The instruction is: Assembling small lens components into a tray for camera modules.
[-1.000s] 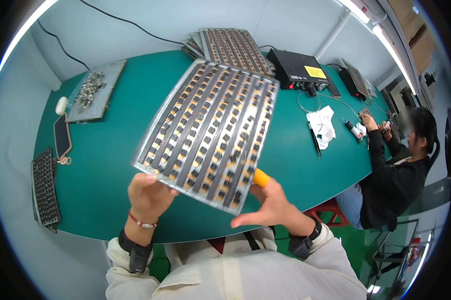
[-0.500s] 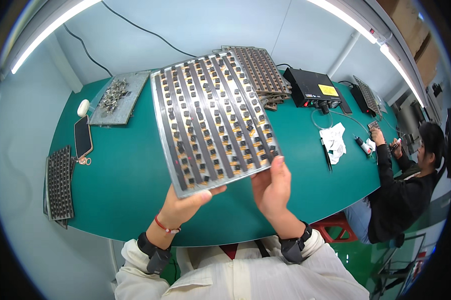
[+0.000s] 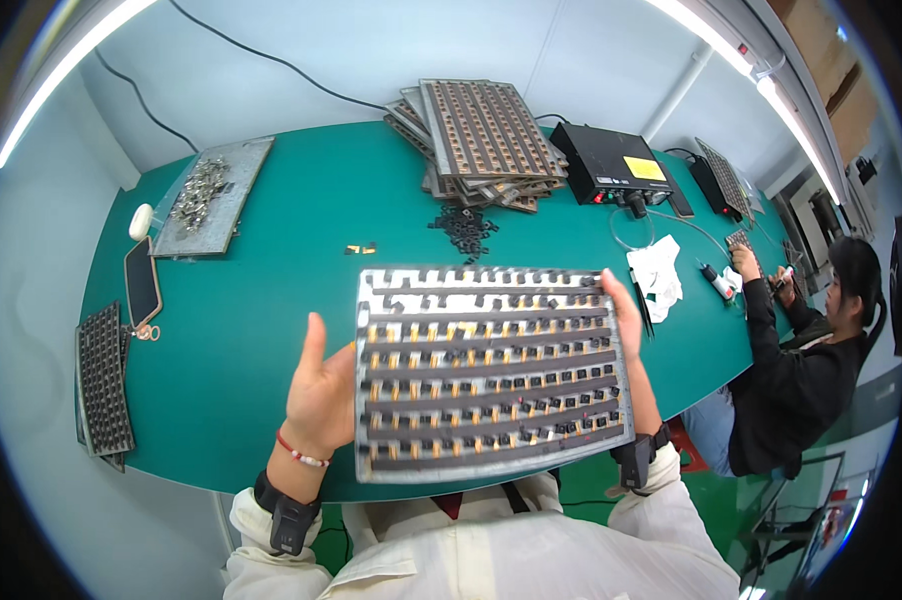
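A flat metal tray (image 3: 491, 372) with dark strips and rows of small black square parts on yellow-orange tabs is held over the near side of the table, its long side across me. My right hand (image 3: 628, 325) grips its right edge, thumb at the far right corner and the other fingers hidden beneath. At the left edge is my left hand (image 3: 321, 395), thumb stretched up and away from the tray. Its other fingers pass behind the tray, out of sight. Beyond the tray are a heap of small black parts (image 3: 463, 232) and a few yellow-and-black pieces (image 3: 361, 249).
Similar trays are stacked (image 3: 491, 130) at the back, beside a black control box (image 3: 611, 165). Left stand a plate of metal bits (image 3: 206, 195), a phone (image 3: 143, 280) and more trays (image 3: 103, 380). White tissue (image 3: 656, 272) and tweezers lie right, near a seated co-worker (image 3: 806, 350).
The tray has turned about a quarter and come down toward me, uncovering the black parts heap. My right hand has moved to its right edge; my left thumb has come off the tray.
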Action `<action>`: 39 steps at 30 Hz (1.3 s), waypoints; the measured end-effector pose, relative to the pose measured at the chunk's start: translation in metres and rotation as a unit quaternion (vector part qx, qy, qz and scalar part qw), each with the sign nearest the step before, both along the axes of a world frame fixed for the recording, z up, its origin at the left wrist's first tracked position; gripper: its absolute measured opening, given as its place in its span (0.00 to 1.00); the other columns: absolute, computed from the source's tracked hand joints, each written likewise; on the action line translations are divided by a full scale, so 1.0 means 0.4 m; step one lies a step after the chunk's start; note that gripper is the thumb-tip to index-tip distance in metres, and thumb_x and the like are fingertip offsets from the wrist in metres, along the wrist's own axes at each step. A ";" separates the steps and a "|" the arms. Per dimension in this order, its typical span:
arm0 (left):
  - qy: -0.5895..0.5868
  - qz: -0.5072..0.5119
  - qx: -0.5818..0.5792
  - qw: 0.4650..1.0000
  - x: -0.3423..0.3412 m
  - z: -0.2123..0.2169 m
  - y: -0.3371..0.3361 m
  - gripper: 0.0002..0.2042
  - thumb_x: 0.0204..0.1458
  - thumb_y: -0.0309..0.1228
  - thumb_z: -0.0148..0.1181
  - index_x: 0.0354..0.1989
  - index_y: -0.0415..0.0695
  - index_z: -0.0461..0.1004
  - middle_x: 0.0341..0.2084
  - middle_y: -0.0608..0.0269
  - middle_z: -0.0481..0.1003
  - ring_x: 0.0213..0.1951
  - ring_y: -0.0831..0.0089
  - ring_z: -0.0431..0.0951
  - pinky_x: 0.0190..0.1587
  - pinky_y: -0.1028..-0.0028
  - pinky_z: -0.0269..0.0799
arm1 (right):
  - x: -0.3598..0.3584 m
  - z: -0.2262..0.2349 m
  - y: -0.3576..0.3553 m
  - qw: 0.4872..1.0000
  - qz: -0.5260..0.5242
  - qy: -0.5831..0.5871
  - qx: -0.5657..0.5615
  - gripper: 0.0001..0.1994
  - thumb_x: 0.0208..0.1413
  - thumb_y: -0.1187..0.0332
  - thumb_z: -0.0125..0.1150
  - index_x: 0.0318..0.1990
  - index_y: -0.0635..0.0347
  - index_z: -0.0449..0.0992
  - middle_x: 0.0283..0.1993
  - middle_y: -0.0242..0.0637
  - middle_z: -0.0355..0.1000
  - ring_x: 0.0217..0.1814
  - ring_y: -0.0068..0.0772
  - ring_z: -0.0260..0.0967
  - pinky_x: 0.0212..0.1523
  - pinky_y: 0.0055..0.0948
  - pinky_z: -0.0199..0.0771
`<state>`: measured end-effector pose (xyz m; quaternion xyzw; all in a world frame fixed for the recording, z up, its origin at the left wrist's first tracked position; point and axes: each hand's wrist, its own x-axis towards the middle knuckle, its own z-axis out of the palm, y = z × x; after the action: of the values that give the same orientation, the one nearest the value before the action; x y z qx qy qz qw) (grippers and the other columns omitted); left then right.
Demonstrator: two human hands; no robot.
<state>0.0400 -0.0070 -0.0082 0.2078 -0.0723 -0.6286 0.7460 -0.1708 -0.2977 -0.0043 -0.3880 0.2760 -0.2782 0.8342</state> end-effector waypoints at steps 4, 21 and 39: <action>-0.020 -0.026 -0.004 0.999 -0.008 -0.026 0.050 0.39 0.51 0.39 0.57 0.67 0.29 0.51 0.63 0.44 0.64 0.61 0.53 0.68 0.64 0.57 0.62 | 0.018 -0.057 -0.005 0.995 0.048 0.034 0.074 0.15 0.66 0.57 0.52 0.41 0.61 0.76 0.35 0.39 0.78 0.31 0.27 0.77 0.34 0.26 0.79; 0.017 -0.004 0.042 0.999 -0.016 -0.027 0.047 0.40 0.32 0.29 0.56 0.62 0.27 0.59 0.56 0.38 0.70 0.54 0.53 0.75 0.59 0.64 0.69 | 0.000 0.010 -0.019 0.935 0.214 0.248 -0.135 0.25 0.60 0.73 0.54 0.66 0.59 0.63 0.35 0.28 0.71 0.30 0.15 0.67 0.30 0.16 0.68; 0.035 -0.006 0.042 0.998 -0.020 -0.020 0.050 0.43 0.32 0.30 0.55 0.64 0.27 0.55 0.60 0.33 0.64 0.58 0.46 0.71 0.62 0.57 0.66 | 0.003 0.018 -0.006 0.899 0.197 0.338 -0.196 0.28 0.54 0.70 0.58 0.65 0.60 0.64 0.25 0.23 0.63 0.23 0.13 0.59 0.20 0.15 0.57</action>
<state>0.0321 0.0131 -0.0161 0.2158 -0.0209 -0.6425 0.7350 -0.1695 -0.3002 0.0029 -0.6607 0.3994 -0.0081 0.6355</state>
